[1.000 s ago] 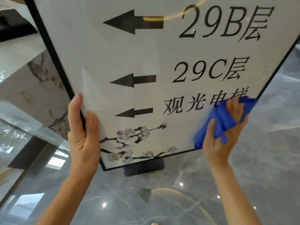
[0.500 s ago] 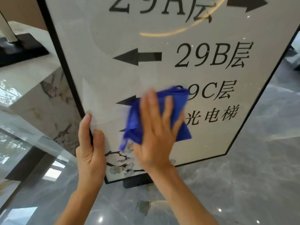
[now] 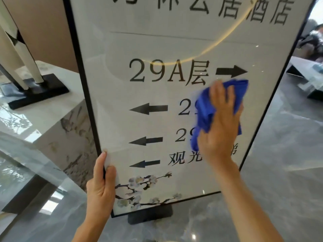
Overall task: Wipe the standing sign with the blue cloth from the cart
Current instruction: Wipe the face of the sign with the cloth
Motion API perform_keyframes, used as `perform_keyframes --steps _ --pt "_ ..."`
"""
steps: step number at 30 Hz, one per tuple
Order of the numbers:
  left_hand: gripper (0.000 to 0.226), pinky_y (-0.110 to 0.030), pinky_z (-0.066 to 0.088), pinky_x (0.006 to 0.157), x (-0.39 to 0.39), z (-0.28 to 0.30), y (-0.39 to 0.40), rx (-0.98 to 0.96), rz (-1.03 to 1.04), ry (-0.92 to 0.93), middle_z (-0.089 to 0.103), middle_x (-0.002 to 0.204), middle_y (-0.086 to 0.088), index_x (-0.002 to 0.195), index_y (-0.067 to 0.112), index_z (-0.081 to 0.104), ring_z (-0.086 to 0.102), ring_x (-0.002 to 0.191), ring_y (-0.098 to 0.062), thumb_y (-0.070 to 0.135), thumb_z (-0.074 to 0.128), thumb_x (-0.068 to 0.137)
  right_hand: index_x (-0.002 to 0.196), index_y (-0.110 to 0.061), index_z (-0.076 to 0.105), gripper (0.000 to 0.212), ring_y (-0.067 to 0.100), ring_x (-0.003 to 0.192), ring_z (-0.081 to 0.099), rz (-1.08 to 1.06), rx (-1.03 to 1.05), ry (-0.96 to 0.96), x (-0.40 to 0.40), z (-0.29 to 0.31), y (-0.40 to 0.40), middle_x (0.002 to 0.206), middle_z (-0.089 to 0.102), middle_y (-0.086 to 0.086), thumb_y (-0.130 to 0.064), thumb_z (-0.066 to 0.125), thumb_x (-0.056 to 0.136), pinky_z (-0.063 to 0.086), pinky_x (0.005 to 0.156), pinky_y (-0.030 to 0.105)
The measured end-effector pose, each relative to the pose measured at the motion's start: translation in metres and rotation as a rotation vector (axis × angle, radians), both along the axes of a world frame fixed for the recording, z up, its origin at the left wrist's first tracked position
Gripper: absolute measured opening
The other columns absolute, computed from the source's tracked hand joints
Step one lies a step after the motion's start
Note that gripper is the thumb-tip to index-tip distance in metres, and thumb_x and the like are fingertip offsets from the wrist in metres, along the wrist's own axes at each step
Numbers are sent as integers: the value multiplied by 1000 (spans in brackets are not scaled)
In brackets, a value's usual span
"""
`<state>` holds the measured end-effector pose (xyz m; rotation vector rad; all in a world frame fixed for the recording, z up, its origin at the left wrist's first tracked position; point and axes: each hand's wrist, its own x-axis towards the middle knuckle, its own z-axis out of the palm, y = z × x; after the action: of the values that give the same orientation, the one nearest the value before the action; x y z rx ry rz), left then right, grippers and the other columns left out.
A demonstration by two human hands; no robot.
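Blue cloth [image 3: 206, 109] under right hand [image 3: 220, 123] (hiding, seemingly, "29B") on sign [image 3: 157, 49].

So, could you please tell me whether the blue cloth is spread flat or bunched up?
Bunched: the blue cloth shows thick folds under the right hand pressing it onto the sign.

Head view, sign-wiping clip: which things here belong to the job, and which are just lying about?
Part of the job:
- standing sign, black-framed
- blue cloth, pressed flat against the sign face
- right hand, on the cloth
- left hand, gripping the sign's left edge

Just lying about:
- white sculpture on a black base, on the marble ledge
- dark stand at far right
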<state>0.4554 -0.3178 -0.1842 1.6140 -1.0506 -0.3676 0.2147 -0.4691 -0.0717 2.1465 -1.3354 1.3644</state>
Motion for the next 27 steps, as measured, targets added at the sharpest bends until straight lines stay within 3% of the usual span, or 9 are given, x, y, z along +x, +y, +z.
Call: perform_keyframes --steps 2,5,10,15,19,21,23,25,27 --pt "33 3 40 51 1 -1 1 7 -5 -1 60 70 14 123 58 34 61 63 14 63 34 90 158 -45 4 65 26 158 12 -14 73 -152 -32 -3 -6 169 14 -16 -35 41 107 15 127 58" --pt "29 3 41 51 1 -1 4 35 -16 -3 61 71 14 121 60 33 61 56 -4 63 35 92 161 -39 7 58 16 159 6 -70 146 -274 -52 -16 -2 166 6 -30 -49 31 108 8 130 42" --pt "39 -14 45 47 2 5 8 69 -21 -14 62 67 10 124 79 24 62 57 -14 75 26 85 154 -56 -5 60 21 160 4 -38 261 -479 -17 -25 26 164 -1 -36 -58 30 104 11 126 62" --pt "38 -14 41 59 4 8 8 152 -20 -12 59 84 3 127 73 17 54 67 -1 60 32 95 152 -58 -12 63 11 158 -13 70 478 -419 22 -41 65 165 -10 -34 -68 23 100 5 124 67" --pt "46 -20 42 60 1 15 10 207 -41 9 60 89 1 116 91 7 59 68 -8 60 29 92 150 -63 -9 59 4 156 -14 275 661 -376 39 -46 100 165 -8 -35 -70 21 100 6 126 61" --pt "44 -29 45 64 3 18 12 244 -66 32 63 96 -5 113 92 5 61 72 -12 62 29 92 151 -63 -3 63 2 157 -2 356 779 -409 40 -46 118 163 3 -39 -78 22 94 9 129 50" --pt "43 -38 46 72 4 21 16 271 -97 42 63 101 -6 114 92 7 63 76 -16 62 29 93 153 -42 33 85 13 140 42 385 943 -580 37 -42 135 146 46 -21 -90 28 83 34 119 38" --pt "43 -40 49 81 4 26 20 265 -121 50 62 109 -1 117 90 10 64 84 -20 61 32 93 107 -22 65 86 15 86 59 320 1087 -821 33 -31 150 88 62 -6 -95 39 72 48 79 20" --pt "45 -41 49 94 6 29 26 245 -149 53 58 121 7 121 89 13 60 95 -15 59 35 95 97 -27 70 71 9 82 66 222 1227 -1028 30 -24 161 80 68 -8 -89 48 69 54 79 21"
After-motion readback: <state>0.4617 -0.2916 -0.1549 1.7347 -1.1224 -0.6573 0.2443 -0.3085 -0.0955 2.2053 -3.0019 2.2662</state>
